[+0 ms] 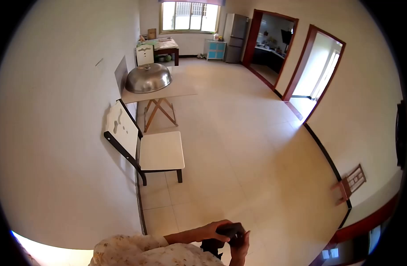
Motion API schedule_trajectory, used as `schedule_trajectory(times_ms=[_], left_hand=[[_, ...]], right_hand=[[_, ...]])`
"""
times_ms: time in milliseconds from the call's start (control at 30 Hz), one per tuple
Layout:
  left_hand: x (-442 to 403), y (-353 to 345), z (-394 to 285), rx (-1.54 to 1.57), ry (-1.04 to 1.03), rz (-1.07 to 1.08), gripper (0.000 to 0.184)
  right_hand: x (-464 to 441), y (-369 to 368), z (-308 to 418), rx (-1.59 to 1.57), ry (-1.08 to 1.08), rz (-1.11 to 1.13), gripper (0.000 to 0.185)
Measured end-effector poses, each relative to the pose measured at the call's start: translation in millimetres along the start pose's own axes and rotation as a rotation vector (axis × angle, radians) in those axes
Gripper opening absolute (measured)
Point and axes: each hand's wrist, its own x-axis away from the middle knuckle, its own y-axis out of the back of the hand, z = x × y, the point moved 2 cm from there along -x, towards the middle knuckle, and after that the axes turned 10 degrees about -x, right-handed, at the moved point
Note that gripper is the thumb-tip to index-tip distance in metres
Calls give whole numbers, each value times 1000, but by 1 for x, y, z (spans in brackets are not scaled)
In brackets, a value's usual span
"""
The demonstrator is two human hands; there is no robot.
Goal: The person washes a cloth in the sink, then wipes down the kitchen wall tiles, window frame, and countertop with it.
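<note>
My left hand reaches in from the left at the bottom of the view, its fingers curled round a dark, soft-looking object. On the object's right side, my right hand is closed against it with the thumb and fingers bent. Both hands are in front of my body, above the tiled floor. What kind of thing the dark object is, I cannot make out. Another dark patch shows just below my left hand; whether it belongs to the same object is unclear. A pale patterned sleeve covers my upper arm.
A white chair with black legs stands along the left wall. Behind it, a folding table bears a large metal dome cover. A small wooden chair is by the right wall, past two doorways. A fridge stands at the back.
</note>
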Motion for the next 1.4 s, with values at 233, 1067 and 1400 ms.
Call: schedule_trajectory(times_ms=[233, 1067, 1400], left_hand=[[-137, 112, -56, -88, -35, -233, 67], [-562, 563, -162, 886, 169, -628, 26], [-792, 734, -211, 744, 248, -637, 21]], right_hand=[[-205, 60, 74, -145, 25, -139, 55], [-815, 169, 267, 1079, 225, -215, 28], [-993, 292, 411, 723, 417, -529, 56]])
